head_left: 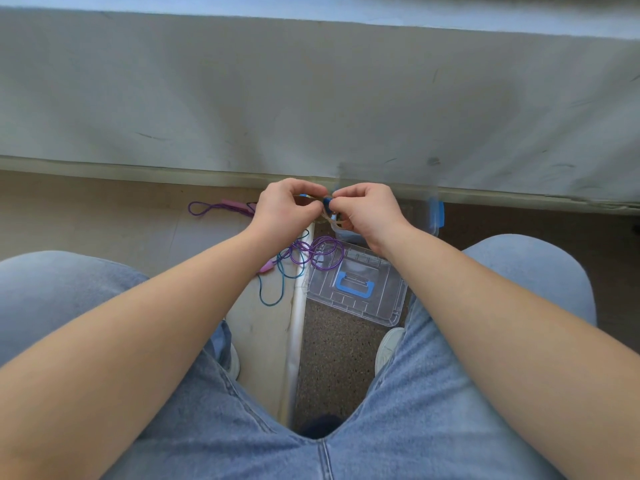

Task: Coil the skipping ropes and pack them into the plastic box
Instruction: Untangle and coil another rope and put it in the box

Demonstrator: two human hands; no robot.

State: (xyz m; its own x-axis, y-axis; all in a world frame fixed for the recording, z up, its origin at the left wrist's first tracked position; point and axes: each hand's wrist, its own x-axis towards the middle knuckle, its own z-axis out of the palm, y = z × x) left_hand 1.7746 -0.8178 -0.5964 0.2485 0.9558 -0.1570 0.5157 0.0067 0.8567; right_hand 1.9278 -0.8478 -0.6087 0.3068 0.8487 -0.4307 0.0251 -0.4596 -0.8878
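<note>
- From my remote seat I see both forearms reaching forward over knees in blue jeans (pixel 450 393), and the hands meet just below the foot of a grey wall (pixel 311 98).
- The left hand (pixel 287 209) has its fingers curled and pinches one side of a small bundle (pixel 327 202) held in the air between the two hands.
- The right hand (pixel 367 213) pinches the other side of it, fingers curled in the same way.
- The bundle shows a blue piece and a pale loop hanging under it (it is mostly hidden by the fingers, so I cannot tell more).
- A purple rope (pixel 325 258) lies loosely looped on the floor (pixel 104 220) below the hands, and part of it rests on the near corner of the lid.
- A teal rope (pixel 277 289) tangles with it and trails toward me; a pink handle (pixel 266 268) lies beside the two.
- Another purple loop and pink handle lie farther left, near the wall.
- The clear lid (pixel 381 306), with its blue handle, lies flat on the floor under the right wrist.
- The plastic box (pixel 424 216) stands just beyond the right hand, against the wall, with a blue latch on its side; the hand hides most of it.
- A white shoe (pixel 389 344) shows beside the lid.
</note>
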